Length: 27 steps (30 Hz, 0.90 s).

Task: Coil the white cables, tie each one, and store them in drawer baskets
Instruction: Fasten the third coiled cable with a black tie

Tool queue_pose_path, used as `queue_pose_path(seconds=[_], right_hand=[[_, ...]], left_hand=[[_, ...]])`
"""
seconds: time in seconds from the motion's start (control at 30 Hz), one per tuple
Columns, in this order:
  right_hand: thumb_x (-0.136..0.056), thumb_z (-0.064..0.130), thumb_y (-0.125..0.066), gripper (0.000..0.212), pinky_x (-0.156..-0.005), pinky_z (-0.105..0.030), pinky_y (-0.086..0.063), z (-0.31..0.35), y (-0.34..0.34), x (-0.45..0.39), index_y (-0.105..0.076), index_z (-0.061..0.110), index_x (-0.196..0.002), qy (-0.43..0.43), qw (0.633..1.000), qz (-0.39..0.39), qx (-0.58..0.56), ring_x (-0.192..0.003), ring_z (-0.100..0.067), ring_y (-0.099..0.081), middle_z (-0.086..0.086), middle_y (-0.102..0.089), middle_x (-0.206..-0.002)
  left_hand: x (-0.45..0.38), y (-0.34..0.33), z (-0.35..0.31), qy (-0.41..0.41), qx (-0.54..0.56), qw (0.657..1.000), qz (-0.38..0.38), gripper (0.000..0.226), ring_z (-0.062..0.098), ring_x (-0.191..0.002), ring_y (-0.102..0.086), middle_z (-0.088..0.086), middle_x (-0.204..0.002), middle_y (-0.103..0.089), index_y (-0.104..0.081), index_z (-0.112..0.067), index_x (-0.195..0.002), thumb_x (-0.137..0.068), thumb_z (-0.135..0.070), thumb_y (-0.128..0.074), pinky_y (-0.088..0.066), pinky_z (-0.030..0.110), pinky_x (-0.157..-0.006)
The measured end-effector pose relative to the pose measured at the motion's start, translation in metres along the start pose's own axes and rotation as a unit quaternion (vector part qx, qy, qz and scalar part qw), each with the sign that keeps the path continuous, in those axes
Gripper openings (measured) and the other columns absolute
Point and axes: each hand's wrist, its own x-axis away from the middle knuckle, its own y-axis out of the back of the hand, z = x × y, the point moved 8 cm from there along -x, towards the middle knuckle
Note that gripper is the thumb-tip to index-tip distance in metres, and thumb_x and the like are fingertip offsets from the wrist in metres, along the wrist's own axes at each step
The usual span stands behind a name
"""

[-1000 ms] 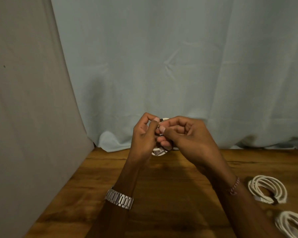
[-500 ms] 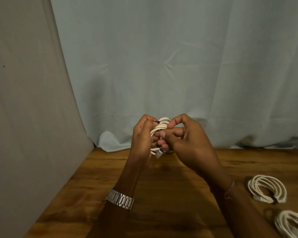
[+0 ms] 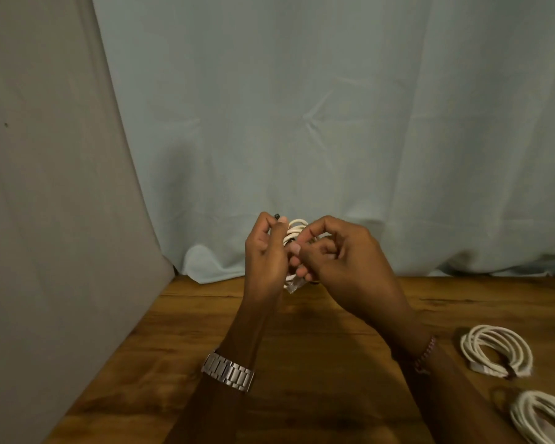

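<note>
The white coiled cable is held up in the air between both hands, above the far part of the wooden table and in front of the pale curtain. The left hand has its fingers curled around the left side of the coil, and a small black tip of the tie stands out above its fingertips. The right hand pinches the coil from the other side, with the thumb and first fingers bent on it. A clear plug end shows under the hands.

Compared with half a second ago, the black tip has come up above the left fingers; before it lay lower, against the loops. Less of the coil is visible now, because the right hand covers more of it. The hands are in nearly the same place.

On the right side of the table lie two other coiled cables, one tied coil and a nearer coil at the frame edge, well apart from the hands. A metal watch is on the left wrist.
</note>
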Motion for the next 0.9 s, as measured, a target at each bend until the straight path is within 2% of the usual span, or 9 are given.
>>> queue_pose_path(seconds=[0.1, 0.17, 0.27, 0.37, 0.5, 0.6, 0.67, 0.8, 0.9], right_hand=[[-0.094, 0.016, -0.070, 0.007, -0.069, -0.028, -0.059, 0.001, -0.002, 0.002, -0.075, 0.012, -0.097, -0.006, 0.999, 0.039, -0.033, -0.072, -0.016, -0.075, -0.006, -0.077, -0.079], [-0.096, 0.013, -0.066, 0.012, -0.077, -0.031, -0.062, 0.002, -0.005, 0.003, -0.075, 0.011, -0.103, -0.020, 0.995, 0.071, -0.071, -0.081, -0.020, -0.076, -0.007, -0.079, -0.087], [-0.099, 0.008, -0.059, 0.017, -0.080, -0.024, -0.060, 0.008, -0.006, 0.007, -0.074, 0.008, -0.108, -0.043, 0.986, 0.104, -0.122, -0.091, -0.017, -0.076, -0.007, -0.079, -0.095], [-0.098, 0.000, -0.058, 0.020, -0.080, -0.024, -0.061, 0.016, -0.004, 0.012, -0.073, 0.007, -0.109, -0.049, 0.979, 0.127, -0.152, -0.093, -0.019, -0.076, -0.007, -0.079, -0.097], [-0.094, -0.006, -0.060, 0.023, -0.073, -0.021, -0.060, 0.027, 0.002, 0.016, -0.074, 0.006, -0.109, -0.012, 0.984, 0.123, -0.125, -0.088, -0.018, -0.077, -0.004, -0.080, -0.097], [-0.092, -0.003, -0.064, 0.020, -0.074, -0.020, -0.059, 0.029, 0.002, 0.017, -0.076, 0.007, -0.105, 0.005, 0.987, 0.119, -0.105, -0.085, -0.016, -0.077, -0.006, -0.080, -0.093], [-0.090, -0.002, -0.068, 0.019, -0.077, -0.021, -0.060, 0.030, 0.002, 0.017, -0.078, 0.009, -0.102, 0.013, 0.989, 0.115, -0.096, -0.087, -0.016, -0.077, -0.006, -0.080, -0.091], [-0.083, 0.004, -0.077, 0.022, -0.086, -0.029, -0.061, 0.037, 0.006, 0.019, -0.079, 0.009, -0.104, 0.034, 0.990, 0.102, -0.091, -0.092, -0.015, -0.076, -0.003, -0.080, -0.094], [-0.082, 0.006, -0.078, 0.023, -0.091, -0.033, -0.060, 0.044, 0.009, 0.021, -0.080, 0.012, -0.104, 0.064, 0.991, 0.097, -0.063, -0.096, -0.011, -0.075, 0.001, -0.080, -0.096]], left_hand=[[-0.001, 0.003, 0.002, -0.006, -0.004, 1.000, 0.002, 0.025, 0.027, -0.070, -0.057, 0.011, -0.074, -0.059, -0.052, -0.016, -0.082, -0.105, -0.024, -0.049, -0.049, 0.040, -0.061], [-0.001, 0.003, 0.004, 0.000, 0.009, 1.000, 0.007, 0.024, 0.030, -0.072, -0.060, 0.015, -0.076, -0.060, -0.055, -0.016, -0.084, -0.105, -0.026, -0.049, -0.051, 0.039, -0.064], [-0.003, 0.007, 0.008, -0.001, 0.020, 1.000, 0.001, 0.024, 0.028, -0.073, -0.055, 0.014, -0.075, -0.054, -0.056, -0.012, -0.083, -0.103, -0.024, -0.053, -0.048, 0.038, -0.065], [-0.006, 0.013, 0.012, 0.002, 0.025, 1.000, -0.009, 0.024, 0.027, -0.075, -0.052, 0.012, -0.076, -0.053, -0.058, -0.017, -0.079, -0.102, -0.021, -0.054, -0.045, 0.041, -0.068], [-0.008, 0.017, 0.017, 0.005, 0.006, 1.000, -0.026, 0.027, 0.026, -0.075, -0.064, 0.009, -0.080, -0.066, -0.070, -0.023, -0.080, -0.100, -0.010, -0.056, -0.054, 0.038, -0.065], [-0.008, 0.018, 0.017, 0.004, -0.006, 1.000, -0.030, 0.020, 0.030, -0.083, -0.071, 0.014, -0.089, -0.072, -0.074, -0.018, -0.088, -0.099, -0.014, -0.058, -0.060, 0.043, -0.071], [-0.009, 0.019, 0.018, 0.007, -0.004, 0.999, -0.032, 0.017, 0.034, -0.087, -0.071, 0.016, -0.092, -0.071, -0.074, -0.015, -0.090, -0.099, -0.016, -0.059, -0.060, 0.048, -0.075], [-0.014, 0.029, 0.022, 0.003, -0.038, 0.998, -0.056, 0.017, 0.037, -0.099, -0.070, 0.011, -0.095, -0.074, -0.076, -0.022, -0.089, -0.098, -0.019, -0.061, -0.055, 0.063, -0.089], [-0.013, 0.032, 0.023, 0.006, -0.050, 0.997, -0.065, 0.018, 0.033, -0.101, -0.070, 0.008, -0.095, -0.076, -0.076, -0.022, -0.090, -0.098, -0.026, -0.061, -0.053, 0.063, -0.092]])
